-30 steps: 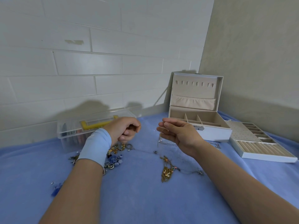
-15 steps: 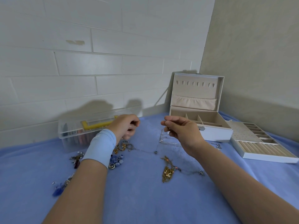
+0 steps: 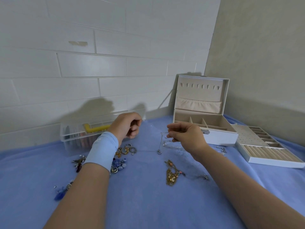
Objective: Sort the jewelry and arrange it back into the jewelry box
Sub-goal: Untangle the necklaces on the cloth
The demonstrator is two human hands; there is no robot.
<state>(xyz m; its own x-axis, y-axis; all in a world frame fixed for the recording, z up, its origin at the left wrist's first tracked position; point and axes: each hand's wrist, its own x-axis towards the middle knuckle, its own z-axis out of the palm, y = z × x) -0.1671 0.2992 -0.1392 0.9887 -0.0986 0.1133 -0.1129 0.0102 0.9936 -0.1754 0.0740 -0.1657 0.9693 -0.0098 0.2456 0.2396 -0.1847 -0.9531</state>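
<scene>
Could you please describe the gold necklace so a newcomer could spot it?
From the open white jewellery box in the corner, come forward across the blue cloth. The bunched gold chain necklace lies nearer than the right hand; alone among thin silver chains, it is a yellow heap.

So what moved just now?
The left hand rose a little and drew away from the right hand, stretching the thin chain between them. Both still pinch it, and the right hand's fingers curled in tighter. The box, the tray and the loose jewelry on the cloth stayed put.
</scene>
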